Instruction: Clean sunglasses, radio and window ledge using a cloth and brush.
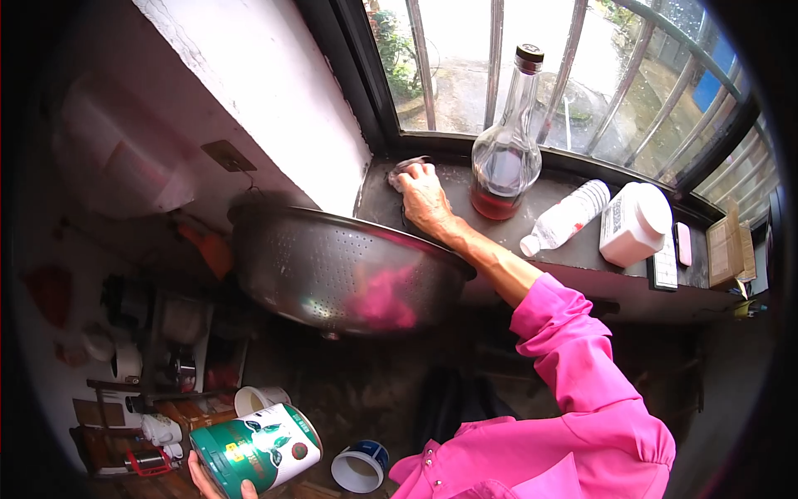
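On the dark windowsill (389,203), my right hand (426,198) presses a crumpled greyish wad (405,171), perhaps a rag, into the corner by the white wall. The fingers cover most of the wad, so its material is unclear. Low on the left, my left hand (202,477) grips a green and white tin (265,446) with a cow's head printed on it. The tin is tilted and bears writing. A perforated metal colander (312,268) is in front of the sill, below my right forearm. Right of my hand stands a glass bottle (505,162) with reddish liquid at its bottom.
Along the sill are a plastic bottle (567,218) on its side, a white plastic jar (636,224), a pink slim object (684,243) and a cardboard box (730,249). Window bars (492,68) rise behind. Below are a white and blue tub (360,468) and a pale tub (252,399).
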Available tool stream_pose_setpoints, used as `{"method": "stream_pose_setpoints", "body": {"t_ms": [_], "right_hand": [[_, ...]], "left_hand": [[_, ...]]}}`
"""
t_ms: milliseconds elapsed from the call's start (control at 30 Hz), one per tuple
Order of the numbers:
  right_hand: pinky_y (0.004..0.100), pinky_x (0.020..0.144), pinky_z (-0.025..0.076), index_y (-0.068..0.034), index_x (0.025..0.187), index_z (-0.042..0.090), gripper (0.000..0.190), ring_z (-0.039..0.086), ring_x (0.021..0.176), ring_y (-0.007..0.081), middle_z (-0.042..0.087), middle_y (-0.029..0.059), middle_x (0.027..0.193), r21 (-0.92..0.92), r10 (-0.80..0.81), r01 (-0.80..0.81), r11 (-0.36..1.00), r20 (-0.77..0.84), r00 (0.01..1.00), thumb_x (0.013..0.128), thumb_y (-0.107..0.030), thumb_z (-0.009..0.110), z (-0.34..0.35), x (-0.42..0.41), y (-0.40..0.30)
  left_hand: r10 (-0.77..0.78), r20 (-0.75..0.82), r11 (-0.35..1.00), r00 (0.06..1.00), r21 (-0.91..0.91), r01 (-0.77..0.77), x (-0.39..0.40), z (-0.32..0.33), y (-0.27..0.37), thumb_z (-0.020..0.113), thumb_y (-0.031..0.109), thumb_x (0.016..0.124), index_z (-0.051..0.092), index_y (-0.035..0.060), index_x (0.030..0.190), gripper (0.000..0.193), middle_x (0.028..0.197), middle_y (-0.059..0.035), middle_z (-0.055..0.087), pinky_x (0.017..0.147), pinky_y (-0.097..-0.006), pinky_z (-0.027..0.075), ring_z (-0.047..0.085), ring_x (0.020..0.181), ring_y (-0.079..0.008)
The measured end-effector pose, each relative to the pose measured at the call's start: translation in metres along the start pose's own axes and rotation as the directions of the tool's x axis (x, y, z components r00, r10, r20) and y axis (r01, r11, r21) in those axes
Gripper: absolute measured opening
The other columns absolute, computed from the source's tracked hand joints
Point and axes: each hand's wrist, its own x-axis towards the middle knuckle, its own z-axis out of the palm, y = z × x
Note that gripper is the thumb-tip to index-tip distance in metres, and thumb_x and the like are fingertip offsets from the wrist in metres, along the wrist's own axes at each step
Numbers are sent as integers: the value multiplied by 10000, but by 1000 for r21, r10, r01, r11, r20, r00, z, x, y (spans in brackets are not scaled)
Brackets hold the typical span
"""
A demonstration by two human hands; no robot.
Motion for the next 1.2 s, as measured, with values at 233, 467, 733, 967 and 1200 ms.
{"method": "stream_pose_setpoints", "body": {"t_ms": [233, 467, 733, 967, 1200], "right_hand": [[435, 821, 453, -36, 1019, 582, 272, 508, 918, 374, 558, 178, 1008, 87, 22, -17, 996, -54, 998, 755, -84, 628, 11, 41, -5], [456, 829, 461, -56, 988, 641, 239, 562, 883, 393, 605, 189, 889, 217, -118, 51, 975, 310, 943, 760, -110, 592, -13, 45, -15], [386, 808, 461, -40, 791, 630, 153, 544, 877, 305, 609, 133, 880, 23, -129, 127, 992, 125, 984, 644, -13, 596, 16, 39, -3], [428, 811, 488, -48, 874, 685, 160, 613, 876, 378, 647, 190, 860, 295, -54, -146, 944, 578, 814, 767, -76, 569, -54, 51, -11], [397, 949, 405, -57, 1089, 614, 294, 495, 1102, 332, 570, 141, 1163, 230, -305, 251, 940, 240, 922, 797, -83, 599, 10, 21, 3]], "left_hand": [[1, 26, 997, 1000, -78, 1, 19, 19, 4, 716, 502, 767, 456, -52, 1336, 836, 1336, -244, 473, 1035, -449, 333, 454, 1225, -363], [7, 22, 998, 1000, -62, -6, 21, 16, -1, 712, 495, 774, 450, -61, 1338, 834, 1327, -243, 476, 1033, -439, 337, 458, 1220, -360], [24, 62, 999, 998, -45, -21, 33, 29, 5, 707, 479, 778, 460, -50, 1336, 807, 1327, -234, 482, 1025, -444, 343, 463, 1211, -356], [5, 56, 999, 998, -32, -3, 27, 20, 10, 700, 468, 782, 460, -50, 1334, 794, 1318, -233, 488, 1017, -445, 351, 473, 1201, -357], [49, 77, 998, 996, -54, -45, 37, 25, 26, 693, 518, 770, 473, -33, 1333, 818, 1308, -212, 502, 995, -434, 377, 492, 1183, -349]]}}
